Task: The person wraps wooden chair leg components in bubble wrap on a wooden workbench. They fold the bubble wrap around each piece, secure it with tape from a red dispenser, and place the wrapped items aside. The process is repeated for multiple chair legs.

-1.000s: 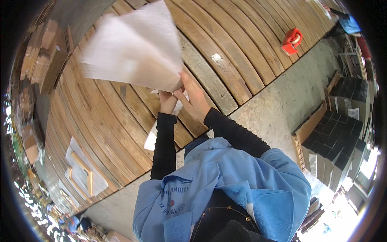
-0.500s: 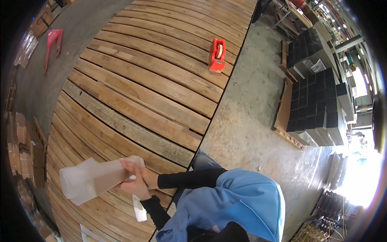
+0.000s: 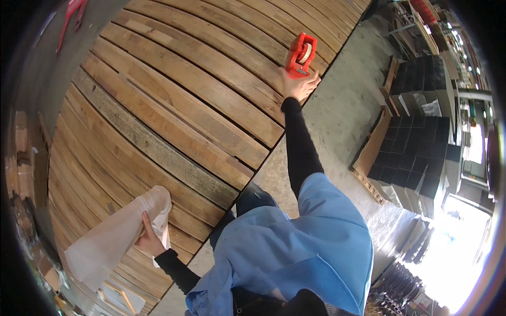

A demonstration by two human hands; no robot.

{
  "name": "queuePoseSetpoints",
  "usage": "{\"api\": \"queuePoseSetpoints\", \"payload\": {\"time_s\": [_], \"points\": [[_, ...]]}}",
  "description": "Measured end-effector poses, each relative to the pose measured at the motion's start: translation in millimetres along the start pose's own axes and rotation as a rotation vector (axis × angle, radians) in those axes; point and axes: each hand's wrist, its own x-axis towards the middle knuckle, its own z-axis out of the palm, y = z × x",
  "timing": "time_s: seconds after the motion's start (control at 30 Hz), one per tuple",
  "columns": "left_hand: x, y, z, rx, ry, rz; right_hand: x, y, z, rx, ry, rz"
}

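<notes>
Down low, the left hand (image 3: 150, 243) has its fingers (image 3: 144, 217) closed around a pale plastic bag (image 3: 113, 239), which lies slanted over the near planks of the wooden worktop (image 3: 174, 110). Further out, arm fully stretched, the right hand (image 3: 300, 84) grips a red tape dispenser (image 3: 301, 55) at the worktop's far edge, fingers wrapped round its base. Beyond, stacked black crates (image 3: 416, 142) sit on the concrete floor (image 3: 342, 116).

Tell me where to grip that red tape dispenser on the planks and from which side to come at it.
Grip the red tape dispenser by its handle, the end toward the table edge, where the right hand already meets it. Come from the near edge: the roll and the frame around it fill the far end, leaving little room for fingers. The left hand holds a white bag.
</notes>
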Motion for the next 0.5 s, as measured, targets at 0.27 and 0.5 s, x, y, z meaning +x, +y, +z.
{"api": "queuePoseSetpoints", "payload": {"time_s": [0.27, 0.5], "points": [[9.9, -47.3, 7.4, -0.349, -0.231, -0.215, -17.1, -1.0, -5.8, -0.005, -0.237, 0.251], [32.6, -22.5, -11.5, -0.312, -0.316, -0.33, -138.9, 1.9, -93.4, 0.302, -0.574, 0.228]]}}
